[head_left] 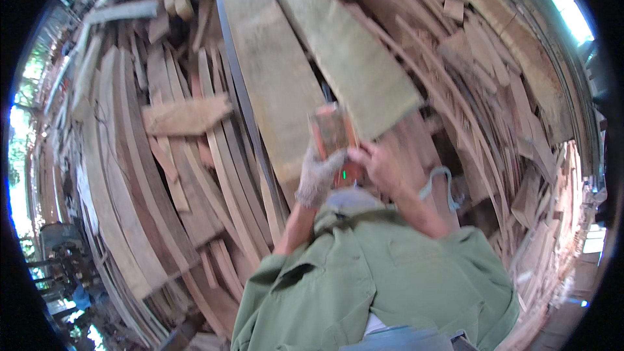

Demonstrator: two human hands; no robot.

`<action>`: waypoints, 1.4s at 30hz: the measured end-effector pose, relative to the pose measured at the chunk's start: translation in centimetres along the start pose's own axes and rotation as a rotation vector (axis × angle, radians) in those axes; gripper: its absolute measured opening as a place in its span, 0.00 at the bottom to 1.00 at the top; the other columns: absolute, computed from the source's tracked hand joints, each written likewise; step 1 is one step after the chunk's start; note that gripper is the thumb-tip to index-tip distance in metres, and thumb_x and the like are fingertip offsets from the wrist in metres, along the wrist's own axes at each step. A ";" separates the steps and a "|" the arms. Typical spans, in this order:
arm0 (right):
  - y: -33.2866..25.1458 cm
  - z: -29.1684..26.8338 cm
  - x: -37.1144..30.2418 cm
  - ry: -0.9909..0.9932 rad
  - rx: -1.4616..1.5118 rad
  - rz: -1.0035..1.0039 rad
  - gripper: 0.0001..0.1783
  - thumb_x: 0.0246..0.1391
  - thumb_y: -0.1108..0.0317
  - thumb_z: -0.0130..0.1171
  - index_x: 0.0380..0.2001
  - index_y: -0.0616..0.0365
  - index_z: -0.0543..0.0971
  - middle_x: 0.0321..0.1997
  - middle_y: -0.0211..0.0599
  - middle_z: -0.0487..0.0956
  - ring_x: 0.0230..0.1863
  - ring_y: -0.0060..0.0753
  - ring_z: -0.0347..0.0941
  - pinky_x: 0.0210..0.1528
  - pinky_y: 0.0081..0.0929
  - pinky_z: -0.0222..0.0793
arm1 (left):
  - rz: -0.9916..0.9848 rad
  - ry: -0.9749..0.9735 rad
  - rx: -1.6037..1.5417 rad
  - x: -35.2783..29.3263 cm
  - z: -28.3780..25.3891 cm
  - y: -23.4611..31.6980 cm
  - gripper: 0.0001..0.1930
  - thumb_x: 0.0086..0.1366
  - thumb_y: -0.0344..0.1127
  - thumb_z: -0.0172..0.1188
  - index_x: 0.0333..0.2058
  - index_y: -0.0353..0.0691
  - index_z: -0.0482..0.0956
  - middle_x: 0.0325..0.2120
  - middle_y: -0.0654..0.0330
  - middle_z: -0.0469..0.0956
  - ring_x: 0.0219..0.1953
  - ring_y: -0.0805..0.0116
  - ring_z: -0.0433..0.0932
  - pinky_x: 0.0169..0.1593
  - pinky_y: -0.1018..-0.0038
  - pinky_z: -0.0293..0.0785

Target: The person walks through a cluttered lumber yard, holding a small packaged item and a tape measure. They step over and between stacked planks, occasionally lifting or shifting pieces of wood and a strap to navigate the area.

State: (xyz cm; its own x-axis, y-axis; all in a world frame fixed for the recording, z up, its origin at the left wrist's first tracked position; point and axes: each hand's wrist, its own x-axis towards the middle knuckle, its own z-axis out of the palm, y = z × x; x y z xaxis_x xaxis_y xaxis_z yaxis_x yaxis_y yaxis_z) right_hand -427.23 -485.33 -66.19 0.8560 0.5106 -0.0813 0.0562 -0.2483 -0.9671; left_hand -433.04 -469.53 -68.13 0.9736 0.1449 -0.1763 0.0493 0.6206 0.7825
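We see the left hand (318,175), in a pale glove, gripping a flat orange-brown rectangular object (332,129) by its lower part, in front of the chest of the green shirt (396,266). The bare right hand (379,165) has its fingers drawn narrow at the object's lower right corner; whether they pinch it, we cannot tell. Beyond the hands we see two wide pale boards (270,71) running away from us, with stacked timber strips (123,169) to the left
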 end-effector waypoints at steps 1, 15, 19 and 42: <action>-0.1 0.2 -0.1 -0.029 0.065 0.134 0.19 0.60 0.58 0.57 0.44 0.66 0.78 0.37 0.36 0.80 0.37 0.23 0.73 0.42 0.27 0.71 | 0.033 0.010 0.020 -0.4 -0.1 -0.3 0.26 0.62 0.28 0.64 0.59 0.37 0.69 0.45 0.59 0.80 0.43 0.70 0.80 0.45 0.73 0.80; 1.0 0.1 2.3 0.074 0.386 0.094 0.22 0.60 0.57 0.59 0.49 0.63 0.79 0.42 0.31 0.80 0.42 0.19 0.73 0.47 0.23 0.71 | 0.088 0.000 0.189 -0.4 2.2 -1.3 0.33 0.59 0.28 0.63 0.62 0.38 0.63 0.51 0.61 0.75 0.52 0.71 0.75 0.56 0.70 0.74; 1.9 -1.3 2.4 0.099 0.649 0.148 0.19 0.60 0.61 0.59 0.48 0.63 0.78 0.43 0.33 0.80 0.42 0.21 0.75 0.47 0.25 0.73 | 0.026 0.033 0.276 0.7 3.4 -2.9 0.29 0.59 0.28 0.64 0.59 0.37 0.67 0.50 0.61 0.76 0.51 0.71 0.76 0.55 0.70 0.74; 3.8 -3.2 4.7 -0.022 0.763 0.215 0.17 0.61 0.64 0.58 0.50 0.62 0.77 0.44 0.33 0.80 0.41 0.22 0.76 0.47 0.25 0.74 | 0.060 0.076 0.233 2.6 4.5 -4.2 0.34 0.57 0.27 0.65 0.62 0.36 0.62 0.50 0.56 0.75 0.51 0.68 0.76 0.54 0.69 0.75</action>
State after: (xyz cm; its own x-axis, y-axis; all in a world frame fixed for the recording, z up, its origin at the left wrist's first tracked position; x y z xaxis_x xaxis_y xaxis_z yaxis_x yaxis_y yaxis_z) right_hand -421.35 -486.53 -69.43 0.7970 0.5340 -0.2824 -0.4842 0.2853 -0.8272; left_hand -429.72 -475.23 -69.19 0.9573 0.2389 -0.1631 0.0508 0.4163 0.9078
